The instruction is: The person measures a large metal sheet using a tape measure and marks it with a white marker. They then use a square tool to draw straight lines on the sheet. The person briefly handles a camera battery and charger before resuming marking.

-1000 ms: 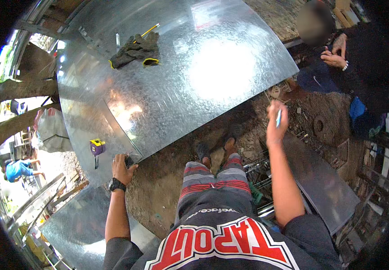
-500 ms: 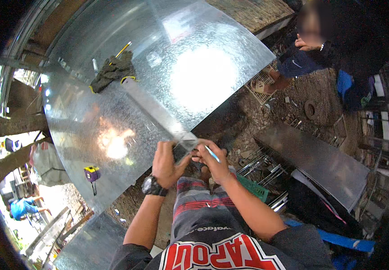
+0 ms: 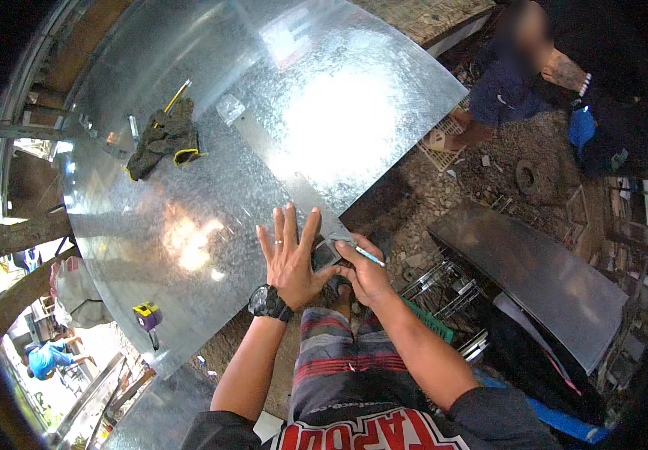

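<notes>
A large shiny metal sheet lies before me, with a long flat ruler-like metal strip slanting across it. The strip has a hole near its far end, and its near end meets the sheet's front edge. My left hand is open, fingers spread, at the sheet's near edge beside the strip. Close by, my right hand is closed on a white and light-blue pen, at the strip's near end. Whether its fingers also grip the strip, I cannot tell.
On the sheet rest a dark knitted work glove, a yellow pencil and a yellow-and-dark tape measure. A person sits at the far right. At right a grey metal panel stands above wire racks and a green crate.
My left hand has spread its fingers, which were closer together. The strip's far end has moved away from the glove, to the right and farther off. My right hand keeps the pen.
</notes>
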`<state>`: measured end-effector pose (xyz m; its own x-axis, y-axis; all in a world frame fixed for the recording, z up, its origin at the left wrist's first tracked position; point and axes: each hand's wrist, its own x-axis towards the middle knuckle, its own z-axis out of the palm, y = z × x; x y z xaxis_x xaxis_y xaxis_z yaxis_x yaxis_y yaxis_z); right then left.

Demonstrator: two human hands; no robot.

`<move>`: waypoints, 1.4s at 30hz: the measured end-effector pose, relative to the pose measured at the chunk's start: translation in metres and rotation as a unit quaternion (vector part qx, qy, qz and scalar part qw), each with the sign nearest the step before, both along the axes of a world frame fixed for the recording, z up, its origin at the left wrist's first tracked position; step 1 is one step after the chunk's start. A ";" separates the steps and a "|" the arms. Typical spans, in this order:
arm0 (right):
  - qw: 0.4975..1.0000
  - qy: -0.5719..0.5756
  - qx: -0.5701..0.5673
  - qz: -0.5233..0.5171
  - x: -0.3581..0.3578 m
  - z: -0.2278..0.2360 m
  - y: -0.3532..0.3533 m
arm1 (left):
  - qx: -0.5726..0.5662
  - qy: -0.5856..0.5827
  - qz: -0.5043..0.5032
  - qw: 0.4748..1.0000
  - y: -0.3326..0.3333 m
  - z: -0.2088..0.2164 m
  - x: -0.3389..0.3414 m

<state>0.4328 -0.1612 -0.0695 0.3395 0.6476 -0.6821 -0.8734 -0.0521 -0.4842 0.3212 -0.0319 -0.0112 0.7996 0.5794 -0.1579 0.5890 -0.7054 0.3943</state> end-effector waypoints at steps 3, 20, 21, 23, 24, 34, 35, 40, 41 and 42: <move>1.000 0.010 0.012 -0.007 0.012 -0.006 0.004 | -0.012 0.069 -0.012 0.997 0.010 0.000 0.015; 0.997 -0.038 -0.044 0.055 0.050 0.002 0.014 | -0.039 0.111 0.012 0.993 0.025 -0.011 0.044; 0.997 -0.039 -0.043 0.052 0.050 0.004 0.015 | -0.039 0.114 0.014 0.993 0.025 -0.009 0.046; 0.997 -0.032 -0.045 0.046 0.051 0.006 0.016 | -0.041 0.118 0.015 0.992 0.025 -0.007 0.048; 0.998 -0.028 -0.045 0.042 0.051 0.006 0.016 | -0.040 0.117 0.015 0.992 0.025 -0.007 0.048; 0.999 -0.029 -0.007 0.013 0.047 0.004 0.017 | -0.015 0.104 0.005 0.994 0.024 -0.013 0.046; 0.999 -0.033 -0.008 0.010 0.047 0.003 0.017 | -0.012 0.104 0.005 0.994 0.024 -0.013 0.046; 0.999 -0.042 -0.013 0.003 0.044 0.001 0.017 | -0.001 0.101 -0.002 0.995 0.023 -0.016 0.045; 0.999 -0.045 -0.014 0.002 0.044 -0.001 0.017 | 0.002 0.101 -0.004 0.995 0.023 -0.017 0.045; 0.999 -0.048 -0.015 0.000 0.043 -0.003 0.017 | 0.005 0.101 -0.003 0.995 0.024 -0.016 0.046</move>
<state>0.4760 -0.1444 -0.0727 0.4039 0.6269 -0.6662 -0.8232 -0.0685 -0.5636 0.3670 -0.0082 -0.0273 0.7560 0.5767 -0.3096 0.6508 -0.7129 0.2612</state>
